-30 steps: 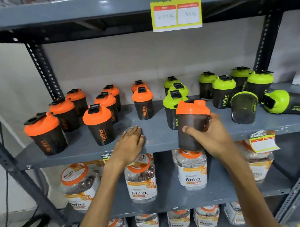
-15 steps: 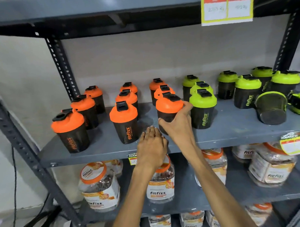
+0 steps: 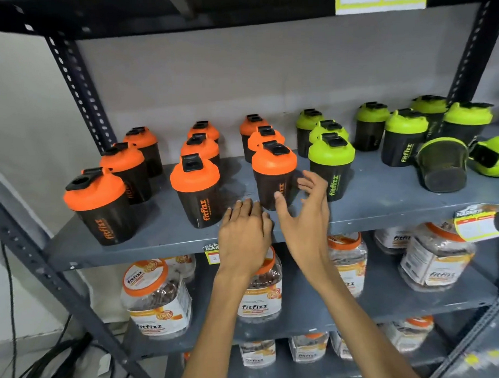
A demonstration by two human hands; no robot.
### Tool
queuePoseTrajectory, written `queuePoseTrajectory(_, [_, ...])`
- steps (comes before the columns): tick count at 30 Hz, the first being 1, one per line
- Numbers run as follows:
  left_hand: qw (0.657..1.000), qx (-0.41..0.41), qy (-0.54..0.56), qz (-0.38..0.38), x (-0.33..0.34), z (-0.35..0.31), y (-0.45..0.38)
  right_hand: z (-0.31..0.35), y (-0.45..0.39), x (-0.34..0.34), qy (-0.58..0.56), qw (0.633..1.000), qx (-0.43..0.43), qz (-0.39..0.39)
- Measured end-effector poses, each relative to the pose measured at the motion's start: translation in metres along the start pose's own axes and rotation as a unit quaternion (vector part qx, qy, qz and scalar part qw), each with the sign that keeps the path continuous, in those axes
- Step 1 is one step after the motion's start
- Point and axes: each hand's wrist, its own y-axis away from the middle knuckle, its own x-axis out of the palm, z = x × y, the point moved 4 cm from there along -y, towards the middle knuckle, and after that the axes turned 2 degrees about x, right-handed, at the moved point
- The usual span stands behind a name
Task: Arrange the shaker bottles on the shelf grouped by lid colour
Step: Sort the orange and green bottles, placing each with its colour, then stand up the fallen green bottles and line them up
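The orange-lid bottle [image 3: 274, 175] stands upright on the grey shelf [image 3: 384, 201], front of the orange rows, just beside the front green-lid bottle [image 3: 331, 166] on its right. Right hand [image 3: 303, 215] sits in front of it, grip spread apart, holding nothing, fingertips close to the bottle's side. Left hand [image 3: 244, 237] lies flat on the shelf edge, fingers loosely together, nothing in it either.

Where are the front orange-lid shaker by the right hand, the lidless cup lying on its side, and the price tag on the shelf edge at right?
Front orange-lid shaker [image 3: 274, 178]: head view, dark body under the lid.
Lidless cup [image 3: 442, 165]: head view, its side wall.
Price tag [image 3: 475, 223]: head view, label face.
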Motion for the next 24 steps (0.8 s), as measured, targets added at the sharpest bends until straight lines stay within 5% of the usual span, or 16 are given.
queuePoseTrajectory(7, [0.991,-0.059,0.078,-0.096,-0.019,-0.018,0.022,-0.015,0.030,-0.074,-0.050,0.998,-0.029,0.016])
queuePoseTrajectory(13, [0.968,-0.075,0.129,-0.200,-0.020,-0.097,0.046,-0.047,-0.010,-0.163,-0.023,0.999,-0.037,0.032])
queuePoseTrajectory(24, [0.983,0.012,0.141,-0.120,0.021,-0.282,-0.017,-0.110,-0.145,-0.281,0.050,0.996,0.028,0.063])
